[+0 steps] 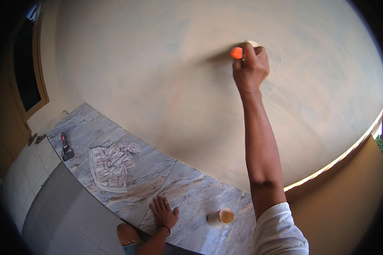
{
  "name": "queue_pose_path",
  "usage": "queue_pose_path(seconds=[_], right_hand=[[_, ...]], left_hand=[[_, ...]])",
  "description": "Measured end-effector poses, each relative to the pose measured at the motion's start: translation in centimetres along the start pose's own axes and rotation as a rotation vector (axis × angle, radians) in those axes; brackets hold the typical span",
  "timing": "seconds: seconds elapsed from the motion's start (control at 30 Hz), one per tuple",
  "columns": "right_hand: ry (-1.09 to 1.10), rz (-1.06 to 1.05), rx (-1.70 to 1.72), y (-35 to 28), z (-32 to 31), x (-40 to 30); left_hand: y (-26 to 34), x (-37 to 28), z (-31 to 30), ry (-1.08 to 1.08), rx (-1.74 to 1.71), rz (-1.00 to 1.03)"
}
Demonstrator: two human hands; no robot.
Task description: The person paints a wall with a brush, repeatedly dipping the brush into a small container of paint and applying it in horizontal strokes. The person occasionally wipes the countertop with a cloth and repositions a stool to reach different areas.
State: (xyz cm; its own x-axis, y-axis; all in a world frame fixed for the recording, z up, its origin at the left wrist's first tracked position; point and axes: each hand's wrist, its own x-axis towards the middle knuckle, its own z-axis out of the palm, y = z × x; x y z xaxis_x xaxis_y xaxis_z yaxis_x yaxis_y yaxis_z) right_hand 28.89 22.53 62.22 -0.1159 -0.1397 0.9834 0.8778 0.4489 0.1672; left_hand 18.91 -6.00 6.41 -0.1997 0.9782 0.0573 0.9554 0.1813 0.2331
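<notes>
My right hand (252,65) is raised against the cream-painted wall (140,73), its fingers closed around a hand tool with a bright orange handle end (236,53). A pale part of that tool shows above the knuckles; the hand hides the rest, so its exact kind is unclear. Thin cracks or scratch lines (279,68) run down the wall just right of the hand. Below, my left hand (163,212) presses palm-down on the marble-patterned tile ledge (191,188), holding nothing. Right of it is a beige cylindrical cup (221,216), its mouth facing me.
A crumpled patterned cloth (113,167) lies on the ledge, with a black scraper with a red-and-black handle (67,151) farther left. Grey floor tiles (79,207) drop away below the ledge edge. Sandals (40,139) sit near a wooden-framed window or door (35,70). A tan panel (335,197) stands at right.
</notes>
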Motion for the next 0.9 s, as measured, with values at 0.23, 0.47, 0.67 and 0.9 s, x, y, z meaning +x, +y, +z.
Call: queue_pose_path(seconds=[0.23, 0.47, 0.67, 0.9], right_hand=[[0.022, 0.26, 0.565, -3.5, 5.4, 1.1], [0.253, 0.607, 0.721, 10.0, -8.6, -1.9], [0.41, 0.649, 0.463, 16.8, -20.0, -3.7], [-0.113, 0.607, 0.861, 4.1, -8.1, -6.1]], left_hand=[[-0.2, 0.1, -0.1, -0.01, 0.023, 0.021], [-0.7, -0.1, 0.7, 0.066, 0.022, 0.024], [0.0, 0.0, 0.8, 0.019, 0.015, 0.027], [0.4, 0.3, 0.8, -0.034, 0.013, 0.035]])
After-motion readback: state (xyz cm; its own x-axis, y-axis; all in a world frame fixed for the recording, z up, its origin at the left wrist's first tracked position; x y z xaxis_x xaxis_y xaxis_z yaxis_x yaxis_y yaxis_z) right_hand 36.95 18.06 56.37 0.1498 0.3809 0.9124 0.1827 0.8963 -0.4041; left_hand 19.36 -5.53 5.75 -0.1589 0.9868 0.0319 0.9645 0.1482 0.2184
